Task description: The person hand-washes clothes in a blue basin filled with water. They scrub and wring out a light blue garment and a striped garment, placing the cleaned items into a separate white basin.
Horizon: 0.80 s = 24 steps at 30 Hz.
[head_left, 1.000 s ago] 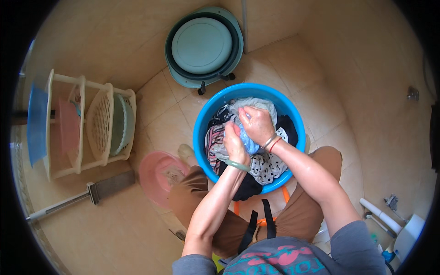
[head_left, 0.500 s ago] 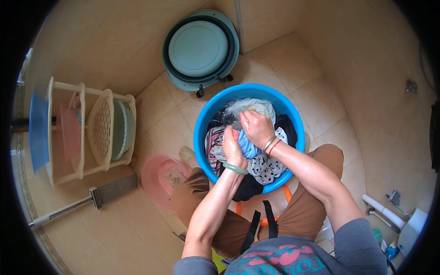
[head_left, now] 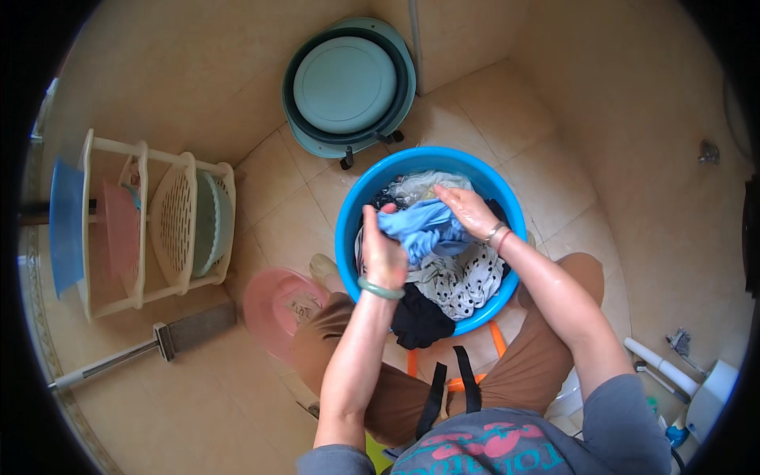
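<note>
A bunched light-blue cloth (head_left: 427, 227) lies on top of the laundry in the round blue basin (head_left: 346, 273). My left hand (head_left: 383, 252), with a pale green bangle at its wrist, stands at the cloth's left side, fingers stretched out. On the cloth's right edge, my right hand (head_left: 469, 212) rests with straight fingers and an open palm turned inward. Under and around the cloth are a white garment with black dots (head_left: 463, 289), whitish wet fabric (head_left: 427, 186) and dark pieces. A black garment (head_left: 423, 317) hangs over the basin's near rim.
A pink basin (head_left: 273, 321) stands left of my knee. Further left are a cream rack (head_left: 190, 218) holding basins and a long-handled flat mop (head_left: 202, 326). A folded green tub (head_left: 344, 87) leans on the far wall. Orange legs (head_left: 496, 339) show beneath the blue basin.
My hands have come apart from their closed grip, the left moving left and the right moving right. The blue cloth now lies spread wider between them.
</note>
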Tool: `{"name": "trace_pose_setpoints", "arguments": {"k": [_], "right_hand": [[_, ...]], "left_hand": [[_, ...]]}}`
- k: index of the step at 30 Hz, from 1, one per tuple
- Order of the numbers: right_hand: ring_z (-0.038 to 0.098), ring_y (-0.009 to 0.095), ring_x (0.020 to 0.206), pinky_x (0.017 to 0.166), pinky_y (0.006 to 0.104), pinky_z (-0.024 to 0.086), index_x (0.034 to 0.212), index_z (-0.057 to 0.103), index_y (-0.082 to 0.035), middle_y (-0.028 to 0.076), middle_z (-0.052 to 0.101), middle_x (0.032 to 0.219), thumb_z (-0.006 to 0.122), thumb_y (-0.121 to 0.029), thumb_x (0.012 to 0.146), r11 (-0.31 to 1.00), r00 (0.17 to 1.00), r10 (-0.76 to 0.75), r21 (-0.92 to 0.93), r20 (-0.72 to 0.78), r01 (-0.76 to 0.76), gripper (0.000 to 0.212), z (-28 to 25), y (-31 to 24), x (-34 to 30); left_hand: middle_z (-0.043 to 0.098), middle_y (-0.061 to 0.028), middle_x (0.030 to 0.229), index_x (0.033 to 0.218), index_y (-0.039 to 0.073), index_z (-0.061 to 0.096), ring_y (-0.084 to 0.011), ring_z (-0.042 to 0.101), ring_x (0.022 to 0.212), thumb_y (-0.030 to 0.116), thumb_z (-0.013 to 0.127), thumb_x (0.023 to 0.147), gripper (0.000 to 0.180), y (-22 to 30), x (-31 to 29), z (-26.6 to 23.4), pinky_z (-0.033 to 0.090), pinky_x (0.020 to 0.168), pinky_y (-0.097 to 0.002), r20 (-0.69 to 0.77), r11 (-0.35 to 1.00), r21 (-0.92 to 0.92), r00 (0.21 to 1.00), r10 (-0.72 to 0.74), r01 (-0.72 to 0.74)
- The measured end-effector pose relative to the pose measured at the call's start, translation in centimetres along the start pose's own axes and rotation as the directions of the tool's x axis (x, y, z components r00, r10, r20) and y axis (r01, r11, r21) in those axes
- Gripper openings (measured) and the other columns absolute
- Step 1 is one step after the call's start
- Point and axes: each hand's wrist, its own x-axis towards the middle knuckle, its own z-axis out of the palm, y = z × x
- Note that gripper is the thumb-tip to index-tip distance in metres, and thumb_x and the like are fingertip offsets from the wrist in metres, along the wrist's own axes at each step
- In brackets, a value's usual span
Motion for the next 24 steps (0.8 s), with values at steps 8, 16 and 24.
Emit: {"name": "trace_pose_setpoints", "arguments": {"k": [8,16,24], "right_hand": [[0.064,0.025,0.088,0.077,0.0346,0.049,0.091,0.062,-0.002,0.012,0.066,0.086,0.066,-0.023,0.082,0.954,0.967,-0.22,-0.238,-0.131,0.184,0.023,-2.2,-3.9,-2.5],[0.059,0.035,0.083,0.071,0.0436,0.047,0.089,0.052,-0.002,0.014,0.057,0.091,0.058,-0.014,0.082,0.809,0.823,-0.458,-0.542,-0.336,0.229,0.016,-4.7,-6.6,-3.3],[0.056,0.011,0.059,0.048,0.027,0.047,0.093,0.051,-0.002,0.005,0.057,0.075,0.058,-0.013,0.09,0.912,0.94,-0.085,0.354,-0.33,0.206,0.014,-4.8,-6.5,-2.7]], "left_hand": [[0.06,-0.0072,0.12,0.132,0.008,0.05,-0.0185,0.058,0.107,0.009,0.065,0.084,0.05,3.0,-0.6,-1.9,0.046,0.093,-0.0341,0.168,0.915,0.362,0.978,0.126,-0.18],[0.066,-0.0155,0.103,0.106,0.01,0.068,-0.0305,0.064,0.091,0.008,0.061,0.08,0.027,4.9,1.0,-3.7,0.049,0.08,-0.0365,0.329,-0.11,0.931,0.671,0.665,-0.348],[0.06,-0.0042,0.089,0.116,0.002,0.06,-0.0113,0.059,0.069,0.014,0.058,0.09,0.029,6.2,0.4,-3.9,0.045,0.054,-0.0215,0.045,0.707,0.684,0.978,0.205,-0.18]]}}
